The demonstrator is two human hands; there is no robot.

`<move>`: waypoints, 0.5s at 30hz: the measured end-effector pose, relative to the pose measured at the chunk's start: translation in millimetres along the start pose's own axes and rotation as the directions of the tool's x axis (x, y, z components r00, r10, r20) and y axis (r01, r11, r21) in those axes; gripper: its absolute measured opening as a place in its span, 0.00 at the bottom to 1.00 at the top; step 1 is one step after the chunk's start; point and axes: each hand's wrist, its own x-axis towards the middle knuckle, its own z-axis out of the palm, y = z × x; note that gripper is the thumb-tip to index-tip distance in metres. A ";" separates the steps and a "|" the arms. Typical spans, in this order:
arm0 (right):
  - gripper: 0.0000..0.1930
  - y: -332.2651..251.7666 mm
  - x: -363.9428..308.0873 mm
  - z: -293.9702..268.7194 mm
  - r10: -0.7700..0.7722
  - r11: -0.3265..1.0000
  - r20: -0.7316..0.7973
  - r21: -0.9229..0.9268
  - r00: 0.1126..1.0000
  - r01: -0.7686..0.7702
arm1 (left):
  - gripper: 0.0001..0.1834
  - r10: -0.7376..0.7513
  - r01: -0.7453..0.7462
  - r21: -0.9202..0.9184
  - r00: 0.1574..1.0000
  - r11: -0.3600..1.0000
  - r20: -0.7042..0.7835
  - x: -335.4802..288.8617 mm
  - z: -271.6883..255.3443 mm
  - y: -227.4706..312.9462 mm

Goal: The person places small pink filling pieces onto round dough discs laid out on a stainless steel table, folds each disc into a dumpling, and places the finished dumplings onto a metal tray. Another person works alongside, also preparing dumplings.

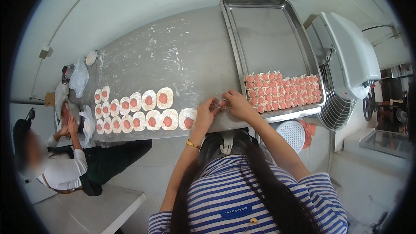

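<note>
Both my hands meet at the front of the steel table, closed around one small dumpling point(223, 103) with pink filling showing at its top. My left hand point(210, 107) pinches its left side, while my right hand point(238, 105) has its fingers bent about the other side. Just left of my left hand lies a round wrapper point(187, 119) with a lump of pink filling on it, the nearest of several set out in rows. To the right, a large metal tray point(268, 39) holds tight rows of open-topped dumplings point(281, 93) in its near half.
The floury steel table point(190, 52) runs to the far wall. At its left end a co-worker point(65, 160) handles pink filling by a plastic bag point(79, 78). A white mixer point(349, 56) with a wire guard stands beyond the tray. A white perforated stool point(289, 135) is below the table edge.
</note>
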 end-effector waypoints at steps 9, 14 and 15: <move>0.10 -4.9 1.2 2.1 0.009 0.999 -0.030 0.050 1.000 -0.007 | 0.13 0.030 -0.030 -0.026 1.000 0.999 0.006 3.8 1.3 2.2; 0.14 -7.8 4.3 2.3 0.005 0.991 0.021 0.133 1.000 -0.008 | 0.12 -0.059 0.074 -0.116 0.990 0.990 0.128 7.1 -3.3 -2.4; 0.14 -9.7 4.2 4.2 -0.024 0.997 -0.051 0.073 0.998 0.028 | 0.12 -0.066 0.085 -0.142 0.988 0.986 0.137 7.1 -2.9 -7.0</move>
